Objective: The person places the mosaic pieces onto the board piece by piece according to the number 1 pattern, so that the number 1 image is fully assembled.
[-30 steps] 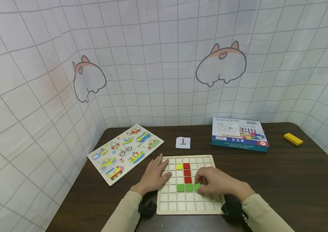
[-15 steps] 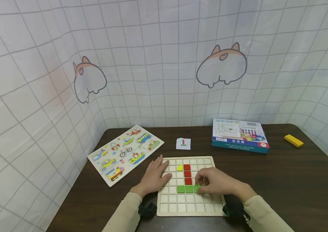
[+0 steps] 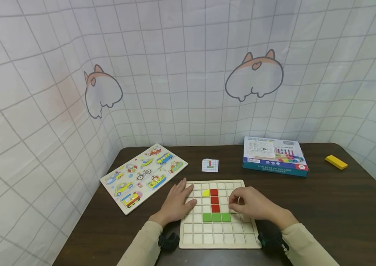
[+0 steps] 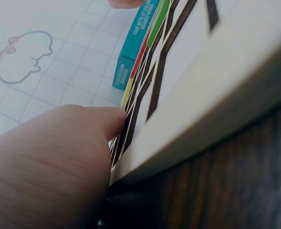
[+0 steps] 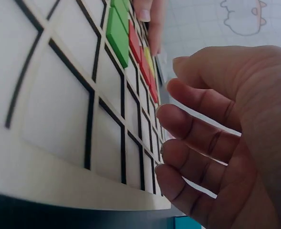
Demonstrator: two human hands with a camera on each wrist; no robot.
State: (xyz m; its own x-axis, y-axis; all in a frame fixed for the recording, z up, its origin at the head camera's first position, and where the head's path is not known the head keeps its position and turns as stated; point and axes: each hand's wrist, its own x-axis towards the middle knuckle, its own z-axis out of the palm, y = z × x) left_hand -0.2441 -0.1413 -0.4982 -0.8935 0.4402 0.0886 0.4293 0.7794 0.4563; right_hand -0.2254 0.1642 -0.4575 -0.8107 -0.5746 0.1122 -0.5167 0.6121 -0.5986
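A wooden grid board (image 3: 219, 236) lies flat on the table. Three red square tiles (image 3: 215, 200) form a column in its cells, above a row of three green tiles (image 3: 216, 217). Left of the top red tile is a yellow tile (image 3: 206, 193) with one curved or slanted side. My left hand (image 3: 174, 203) rests on the board's left edge, fingers extended. Just above the board, right of the red column, hovers my right hand (image 3: 256, 207). In the right wrist view its loosely curled fingers (image 5: 176, 121) hold nothing, and the green tiles (image 5: 117, 36) lie beyond.
Behind the board lies a small paper card (image 3: 210, 165) with a printed grid pattern. A vehicle picture puzzle (image 3: 141, 184) sits at the back left. A flat box (image 3: 274, 157) and a yellow block (image 3: 336, 162) are at the back right. A patterned curtain (image 3: 188, 74) surrounds the table.
My right hand has let go of the rightmost green tile and lifted up and to the right, uncovering it in its cell. My left hand stays in place on the board.
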